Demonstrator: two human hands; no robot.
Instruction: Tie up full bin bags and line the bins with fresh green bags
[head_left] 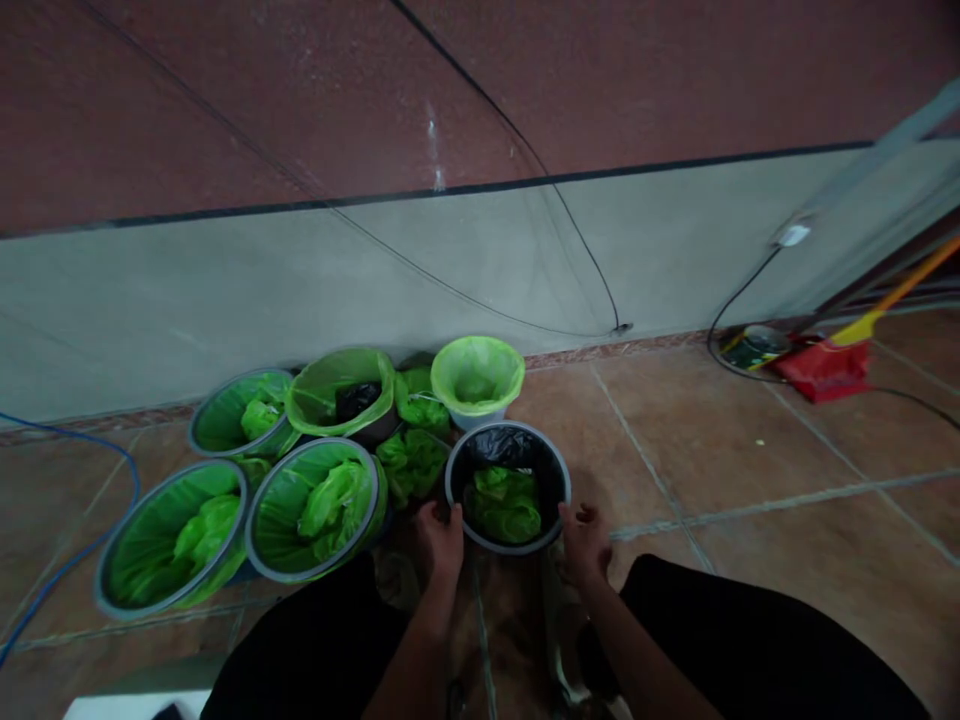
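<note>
A bucket [510,549] is showing a grey rim and a black liner [517,442], with bright green plastic [510,505] glowing inside. Other grey-rimmed buckets [311,578] are displaying translucent lime-green liners [281,510]. The wall [375,80] is running brick red above a dark stripe, pale grey below. Brown floor tiles [795,530] are forming a pale-lined grid. A dustpan [829,370] is standing out red, its handle [859,330] yellow-orange; a hose [133,470] is adding blue.

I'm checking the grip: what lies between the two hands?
In the head view, a grey-rimmed, black-lined bin with crumpled green plastic inside lies between the left hand and right hand.
</note>
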